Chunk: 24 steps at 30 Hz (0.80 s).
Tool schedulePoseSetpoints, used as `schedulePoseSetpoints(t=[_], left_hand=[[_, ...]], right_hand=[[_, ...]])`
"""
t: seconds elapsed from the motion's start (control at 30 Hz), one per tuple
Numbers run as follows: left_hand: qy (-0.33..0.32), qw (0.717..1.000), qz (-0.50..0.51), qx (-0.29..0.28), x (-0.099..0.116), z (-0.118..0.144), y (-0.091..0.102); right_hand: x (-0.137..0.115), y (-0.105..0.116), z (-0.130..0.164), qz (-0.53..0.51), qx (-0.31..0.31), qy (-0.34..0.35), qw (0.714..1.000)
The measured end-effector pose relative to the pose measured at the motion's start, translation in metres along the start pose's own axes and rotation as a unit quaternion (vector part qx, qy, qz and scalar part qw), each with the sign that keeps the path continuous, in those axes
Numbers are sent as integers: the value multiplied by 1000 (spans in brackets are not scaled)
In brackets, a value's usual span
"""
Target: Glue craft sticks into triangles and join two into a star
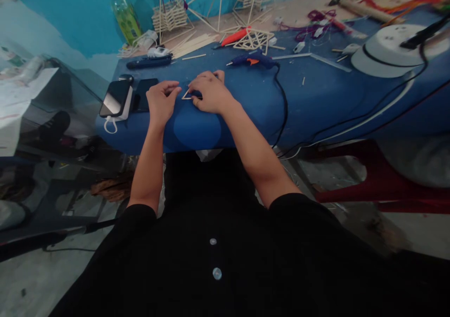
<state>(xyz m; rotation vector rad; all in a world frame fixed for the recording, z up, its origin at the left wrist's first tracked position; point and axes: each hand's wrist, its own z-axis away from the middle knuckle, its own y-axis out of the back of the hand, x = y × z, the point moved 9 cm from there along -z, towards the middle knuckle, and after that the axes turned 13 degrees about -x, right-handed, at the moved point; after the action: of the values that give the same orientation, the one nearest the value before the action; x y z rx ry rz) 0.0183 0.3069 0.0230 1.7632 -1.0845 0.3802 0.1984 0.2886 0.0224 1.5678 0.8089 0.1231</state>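
Wooden stick triangle (186,95) lies flat, apex pointing away.

Dim, even light with soft shadows; strong wide-angle bending curves the worktop (316,101) at the edges, and the far clutter and lower corners look blurred.
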Motion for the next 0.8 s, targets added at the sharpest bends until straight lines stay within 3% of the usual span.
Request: schedulePoseSetpoints(t=[0.3, 0.43, 0.6, 0.8], left_hand=[[11, 998, 12, -54, -12, -5, -15], [0, 999, 3, -54, -10, -3, -16], [-23, 995, -29, -96, -4, -1, -19], [-25, 995, -56, -73, -1, 2, -10]], right_hand=[[-1, 1, 1, -8, -7, 1, 1000], [-3, 3, 2, -6, -9, -2, 1000], [-5, 5, 3, 3, -12, -3, 1000], [-2, 2, 2, 9, -10, -2, 1000]])
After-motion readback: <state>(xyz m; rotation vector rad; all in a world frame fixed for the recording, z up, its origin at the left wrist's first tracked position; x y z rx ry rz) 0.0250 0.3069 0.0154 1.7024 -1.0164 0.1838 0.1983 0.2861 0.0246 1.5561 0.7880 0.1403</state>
